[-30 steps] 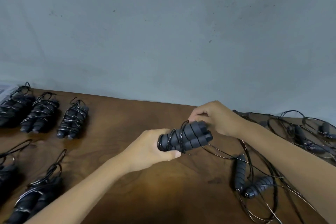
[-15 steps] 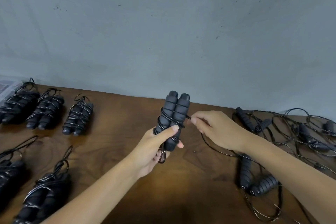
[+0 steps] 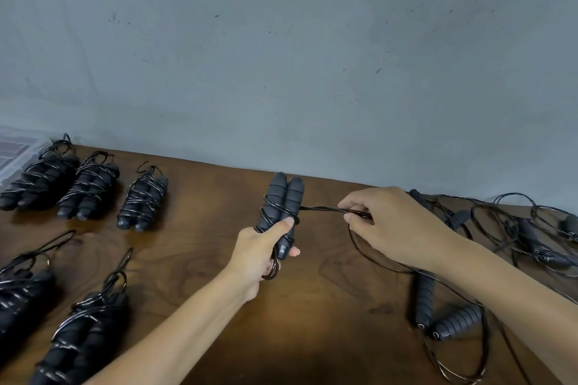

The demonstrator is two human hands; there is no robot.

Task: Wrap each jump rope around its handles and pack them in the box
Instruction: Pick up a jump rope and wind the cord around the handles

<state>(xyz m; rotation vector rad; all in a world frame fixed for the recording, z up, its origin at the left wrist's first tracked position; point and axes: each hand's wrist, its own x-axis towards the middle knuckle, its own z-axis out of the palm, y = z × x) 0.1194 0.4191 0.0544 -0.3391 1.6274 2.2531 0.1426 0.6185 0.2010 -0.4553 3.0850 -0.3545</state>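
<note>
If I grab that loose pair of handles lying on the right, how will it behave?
The loose handles look round, so they may roll. Their thin cord lies in slack loops, so it is probably floppy and will trail. It seems tangled with the neighbouring ropes, which might drag along.

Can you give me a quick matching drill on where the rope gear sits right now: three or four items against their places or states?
Items:
1. handle pair
2. cord
3. wrapped bundles
4. loose handles

States:
A. lying unwrapped on the table, right side
B. pinched in the right hand, pulled taut
C. laid in rows on the table, left side
D. held upright in the left hand

Pairs: 1-D, 2-B, 3-C, 4-A
</note>
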